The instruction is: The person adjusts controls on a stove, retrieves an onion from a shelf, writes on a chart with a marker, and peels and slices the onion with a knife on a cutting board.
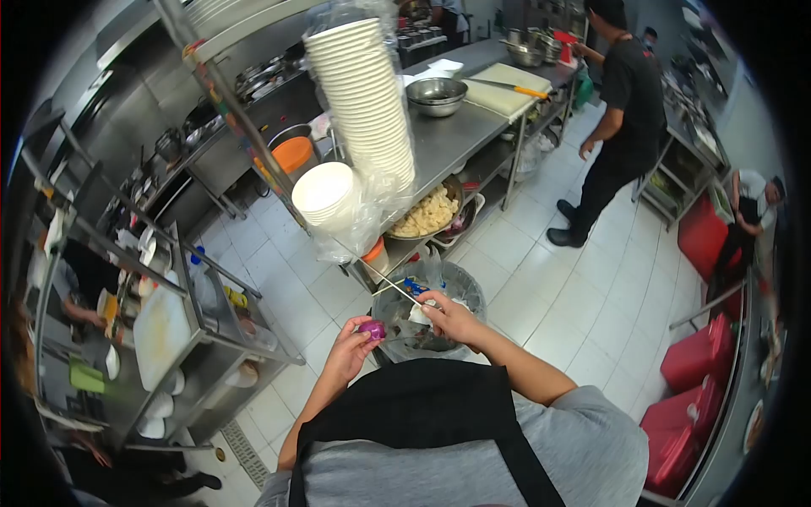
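My left hand (345, 351) has its fingers closed around a small purple onion (372, 329). My right hand (452, 321) grips a knife (390, 281) whose thin blade points up and to the left, away from the onion. Something white shows under the right fingers, too unclear to name. Below both hands stands a bin (476, 283) lined with a clear plastic bag, with mixed waste inside.
Ahead is a steel counter (460, 148) with stacked white tubs (359, 93), metal bowls (437, 95) and a cutting board (507, 91). A bowl of pale pieces (429, 211) sits beneath. A person (621, 110) stands right; red containers (697, 355) line that side.
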`<state>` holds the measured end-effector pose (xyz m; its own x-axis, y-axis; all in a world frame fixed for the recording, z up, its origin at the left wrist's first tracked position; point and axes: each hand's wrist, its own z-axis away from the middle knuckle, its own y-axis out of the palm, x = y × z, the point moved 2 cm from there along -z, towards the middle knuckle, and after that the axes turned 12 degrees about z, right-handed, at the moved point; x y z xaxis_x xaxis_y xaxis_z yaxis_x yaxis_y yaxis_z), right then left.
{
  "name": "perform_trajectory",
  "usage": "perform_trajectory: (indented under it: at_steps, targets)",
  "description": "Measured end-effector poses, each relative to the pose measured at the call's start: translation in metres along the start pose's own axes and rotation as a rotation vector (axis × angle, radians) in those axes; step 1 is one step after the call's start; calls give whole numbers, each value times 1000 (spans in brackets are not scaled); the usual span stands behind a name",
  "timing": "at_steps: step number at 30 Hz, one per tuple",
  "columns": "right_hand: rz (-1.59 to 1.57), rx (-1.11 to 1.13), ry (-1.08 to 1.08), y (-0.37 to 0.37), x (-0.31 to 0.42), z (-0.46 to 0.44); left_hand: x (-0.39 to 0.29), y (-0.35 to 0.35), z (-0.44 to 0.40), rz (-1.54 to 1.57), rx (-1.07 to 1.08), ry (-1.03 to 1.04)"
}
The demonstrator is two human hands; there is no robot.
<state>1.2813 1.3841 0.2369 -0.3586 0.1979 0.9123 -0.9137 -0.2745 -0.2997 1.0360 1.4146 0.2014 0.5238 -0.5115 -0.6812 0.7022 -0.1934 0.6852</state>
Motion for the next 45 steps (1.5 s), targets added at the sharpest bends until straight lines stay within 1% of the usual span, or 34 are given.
perform_trajectory:
  at_steps: [1,2,5,6,9,10,13,14,15,17,19,21,25,29,35,40,45]
  targets:
    - [-51,31,-20,-1,0,2,-1,2,0,14,-3,-3]
    - [-98,6,-65,5,-4,-1,0,3,-2,-10,-8,8]
    - [-95,200,102,11,-13,-5,4,5,-6,-47,-28,59]
    - [-71,259,46,13,-10,-5,4,8,-9,-46,-37,81]
    - [-217,301,-67,15,14,3,3,14,-18,7,-37,108]
    - [-236,313,-72,17,9,-4,1,17,-24,34,-27,117]
    - [-332,278,-57,18,27,1,-2,24,-34,143,-142,105]
    - [-301,234,-83,18,27,0,-3,27,-35,166,-149,93]
    - [-322,230,-97,19,23,-4,-3,30,-37,190,-135,83]
    - [-313,205,-38,17,13,-14,0,30,-37,244,-128,61]
    - [-386,150,38,15,15,-14,-1,31,-35,251,-65,51]
    - [-396,214,-21,12,18,-11,-1,28,-32,273,-79,63]
    - [-340,208,-40,19,34,0,-1,29,-29,307,-102,52]
    - [-272,235,-76,25,42,1,2,30,-26,270,-158,87]
    - [-211,229,-44,30,41,0,5,28,-23,249,-146,46]
    - [-207,234,-25,33,23,-8,5,29,-19,218,-152,45]
    - [-216,209,-22,34,31,-1,6,34,-17,172,-208,66]
